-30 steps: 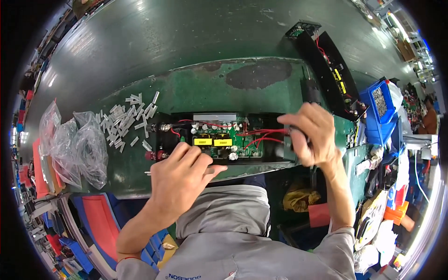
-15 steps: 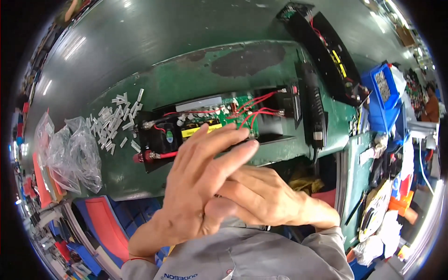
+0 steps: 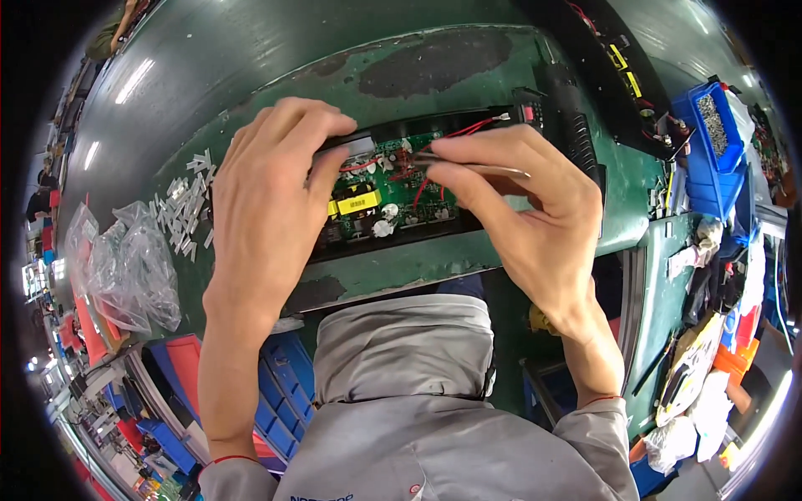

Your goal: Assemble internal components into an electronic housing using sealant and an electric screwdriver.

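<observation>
A black open housing with a green circuit board (image 3: 399, 179) lies lengthwise before me. On the board are red wires (image 3: 359, 168), white parts and a yellow-wrapped component (image 3: 358, 203). My right hand (image 3: 535, 188) pinches metal tweezers (image 3: 489, 169) between thumb and fingers. Their tips point left, over red wires at the board's middle. My left hand (image 3: 271, 188) spans the housing's left end and hides it. Its thumb and forefinger are apart near the far edge, with nothing seen between them; whether they touch the housing I cannot tell.
Clear plastic sleeves (image 3: 185, 200) lie scattered left of my left hand, beside crumpled plastic bags (image 3: 134, 267). A black hand tool (image 3: 581, 134) lies right of the housing. Farther right are a second black housing (image 3: 622, 71) and a blue bin (image 3: 710, 125) of small metal parts.
My hands were together in front of the housing; now they are apart above it. The left moved to its left end. Tweezers now show in my right hand, over the board.
</observation>
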The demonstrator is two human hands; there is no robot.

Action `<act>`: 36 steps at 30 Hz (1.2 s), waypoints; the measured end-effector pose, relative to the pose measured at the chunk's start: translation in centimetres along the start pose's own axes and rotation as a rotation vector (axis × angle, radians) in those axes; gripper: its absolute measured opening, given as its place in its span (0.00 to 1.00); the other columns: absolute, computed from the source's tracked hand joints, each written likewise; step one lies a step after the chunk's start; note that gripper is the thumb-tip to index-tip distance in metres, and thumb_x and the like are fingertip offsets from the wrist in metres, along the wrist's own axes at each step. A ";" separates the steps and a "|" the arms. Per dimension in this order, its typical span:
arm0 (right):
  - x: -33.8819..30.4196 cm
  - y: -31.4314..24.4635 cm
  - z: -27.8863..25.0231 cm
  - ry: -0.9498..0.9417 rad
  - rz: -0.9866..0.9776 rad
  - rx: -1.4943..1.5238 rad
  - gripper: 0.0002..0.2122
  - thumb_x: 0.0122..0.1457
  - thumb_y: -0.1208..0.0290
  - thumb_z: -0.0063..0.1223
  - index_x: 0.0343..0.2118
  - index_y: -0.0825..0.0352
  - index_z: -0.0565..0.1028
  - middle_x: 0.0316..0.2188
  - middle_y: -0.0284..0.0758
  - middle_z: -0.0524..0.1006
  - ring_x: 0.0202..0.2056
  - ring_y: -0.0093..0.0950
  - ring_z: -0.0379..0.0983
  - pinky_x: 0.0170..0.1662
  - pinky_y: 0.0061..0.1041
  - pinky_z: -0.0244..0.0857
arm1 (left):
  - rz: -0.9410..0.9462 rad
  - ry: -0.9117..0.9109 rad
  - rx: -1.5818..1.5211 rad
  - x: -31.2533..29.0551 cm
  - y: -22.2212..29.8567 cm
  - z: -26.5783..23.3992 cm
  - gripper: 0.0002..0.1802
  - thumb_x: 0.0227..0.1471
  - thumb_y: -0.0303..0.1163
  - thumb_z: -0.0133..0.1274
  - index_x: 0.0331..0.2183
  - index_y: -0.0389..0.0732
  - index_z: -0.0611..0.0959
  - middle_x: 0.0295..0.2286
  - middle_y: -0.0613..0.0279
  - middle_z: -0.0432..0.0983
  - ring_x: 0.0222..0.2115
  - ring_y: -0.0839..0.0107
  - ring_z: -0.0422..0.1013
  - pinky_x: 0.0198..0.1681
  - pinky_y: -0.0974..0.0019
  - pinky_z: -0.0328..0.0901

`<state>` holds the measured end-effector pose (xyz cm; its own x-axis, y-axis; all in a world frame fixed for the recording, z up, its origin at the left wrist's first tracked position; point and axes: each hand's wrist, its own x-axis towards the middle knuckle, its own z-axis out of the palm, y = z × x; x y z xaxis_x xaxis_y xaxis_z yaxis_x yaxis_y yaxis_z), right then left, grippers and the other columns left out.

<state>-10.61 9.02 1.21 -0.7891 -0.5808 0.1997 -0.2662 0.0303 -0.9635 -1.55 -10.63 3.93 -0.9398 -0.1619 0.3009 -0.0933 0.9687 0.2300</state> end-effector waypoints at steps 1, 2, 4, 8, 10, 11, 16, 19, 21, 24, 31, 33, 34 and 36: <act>0.4 0.3 0.1 -0.004 -0.070 -0.068 0.09 0.56 0.82 0.64 0.40 0.71 0.83 0.37 0.35 0.81 0.37 0.22 0.80 0.37 0.18 0.75 | 0.004 -0.008 -0.001 -0.1 0.1 0.2 0.09 0.51 0.23 0.61 0.38 0.38 0.83 0.38 0.58 0.79 0.39 0.58 0.76 0.43 0.63 0.69; 0.6 0.6 0.1 -0.011 -0.142 -0.133 0.09 0.56 0.83 0.64 0.40 0.70 0.83 0.36 0.35 0.81 0.37 0.22 0.80 0.38 0.18 0.75 | -0.037 0.022 -0.013 -0.2 0.4 0.2 0.07 0.51 0.24 0.62 0.36 0.37 0.84 0.35 0.58 0.78 0.35 0.60 0.76 0.40 0.64 0.69; 0.8 0.9 0.0 -0.012 -0.134 -0.140 0.09 0.55 0.83 0.65 0.39 0.71 0.83 0.35 0.35 0.82 0.37 0.22 0.80 0.39 0.19 0.75 | -0.076 0.047 -0.026 -0.6 1.0 0.6 0.06 0.51 0.25 0.63 0.34 0.37 0.84 0.32 0.58 0.77 0.31 0.62 0.76 0.36 0.65 0.69; 1.2 1.4 0.1 -0.040 -0.167 -0.153 0.09 0.55 0.82 0.65 0.39 0.70 0.83 0.35 0.35 0.83 0.35 0.22 0.80 0.38 0.19 0.75 | -0.339 0.006 -0.091 -1.3 2.7 2.2 0.07 0.47 0.33 0.67 0.27 0.40 0.86 0.24 0.61 0.74 0.27 0.59 0.73 0.32 0.58 0.66; 1.4 1.6 0.3 -0.041 -0.140 -0.144 0.09 0.55 0.83 0.65 0.39 0.70 0.83 0.35 0.35 0.83 0.35 0.22 0.80 0.37 0.19 0.75 | -0.378 0.006 -0.040 -1.4 2.8 2.6 0.07 0.47 0.32 0.66 0.27 0.40 0.87 0.24 0.61 0.74 0.25 0.59 0.73 0.31 0.58 0.66; 1.5 1.6 0.3 -0.040 -0.169 -0.180 0.08 0.54 0.83 0.65 0.38 0.70 0.83 0.35 0.35 0.83 0.35 0.22 0.81 0.36 0.19 0.74 | -0.376 0.004 -0.042 -1.4 2.9 2.7 0.07 0.47 0.32 0.66 0.27 0.40 0.87 0.24 0.61 0.74 0.25 0.59 0.73 0.31 0.58 0.66; 1.9 1.7 -0.2 -0.076 -0.293 -0.337 0.09 0.54 0.83 0.64 0.39 0.70 0.82 0.34 0.37 0.81 0.33 0.28 0.81 0.33 0.23 0.74 | -0.369 0.049 -0.050 -1.7 2.9 3.2 0.06 0.48 0.30 0.65 0.28 0.39 0.86 0.24 0.61 0.74 0.25 0.59 0.72 0.32 0.59 0.65; 1.9 1.2 -0.7 -0.180 -0.303 -0.593 0.13 0.53 0.85 0.60 0.42 0.70 0.80 0.34 0.38 0.78 0.32 0.34 0.80 0.33 0.29 0.74 | -0.358 0.061 -0.091 -2.1 3.0 3.6 0.05 0.48 0.27 0.65 0.30 0.39 0.85 0.26 0.61 0.74 0.26 0.58 0.72 0.31 0.59 0.65; 1.7 0.6 -0.7 -0.231 -0.332 -0.832 0.17 0.50 0.87 0.56 0.45 0.70 0.78 0.36 0.38 0.73 0.33 0.38 0.77 0.34 0.33 0.73 | -0.341 0.072 -0.071 -2.4 2.7 3.6 0.05 0.48 0.26 0.64 0.31 0.39 0.85 0.26 0.61 0.74 0.27 0.58 0.72 0.32 0.58 0.66; 1.6 0.2 -0.8 -0.226 -0.323 -0.785 0.18 0.48 0.88 0.55 0.44 0.71 0.78 0.37 0.38 0.72 0.35 0.38 0.77 0.35 0.33 0.73 | -0.320 0.089 -0.077 -2.5 2.7 3.8 0.05 0.49 0.25 0.63 0.32 0.39 0.84 0.27 0.60 0.73 0.27 0.58 0.73 0.32 0.58 0.66; 1.6 1.1 -0.4 -0.244 -0.412 -0.733 0.16 0.48 0.87 0.56 0.42 0.71 0.78 0.37 0.36 0.72 0.34 0.36 0.77 0.34 0.32 0.73 | -0.309 0.115 -0.099 -2.3 2.8 4.0 0.05 0.50 0.25 0.63 0.32 0.39 0.84 0.27 0.60 0.72 0.28 0.58 0.73 0.33 0.58 0.66; 1.7 1.2 -0.2 -0.240 -0.416 -0.727 0.16 0.48 0.87 0.56 0.42 0.71 0.78 0.37 0.36 0.72 0.34 0.36 0.77 0.33 0.32 0.73 | -0.309 0.120 -0.098 -2.3 2.8 3.9 0.05 0.50 0.25 0.63 0.32 0.39 0.84 0.28 0.60 0.72 0.28 0.58 0.73 0.33 0.58 0.66; 1.8 1.3 -0.2 -0.236 -0.419 -0.720 0.16 0.48 0.87 0.56 0.42 0.71 0.78 0.37 0.36 0.72 0.34 0.36 0.77 0.33 0.32 0.73 | -0.309 0.124 -0.095 -2.3 2.8 3.9 0.05 0.50 0.25 0.63 0.32 0.39 0.84 0.28 0.60 0.72 0.29 0.58 0.73 0.33 0.58 0.66; 1.8 1.3 -0.2 -0.232 -0.424 -0.721 0.16 0.47 0.87 0.56 0.42 0.71 0.78 0.36 0.36 0.72 0.34 0.35 0.77 0.33 0.32 0.73 | -0.312 0.123 -0.102 -2.3 2.8 4.0 0.05 0.50 0.25 0.63 0.32 0.40 0.84 0.28 0.60 0.73 0.29 0.58 0.73 0.33 0.58 0.66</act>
<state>-12.44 8.16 0.32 -0.4319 -0.8085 0.3997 -0.8602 0.2361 -0.4519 -0.95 -6.79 0.15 -0.8239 -0.4744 0.3099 -0.3302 0.8464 0.4177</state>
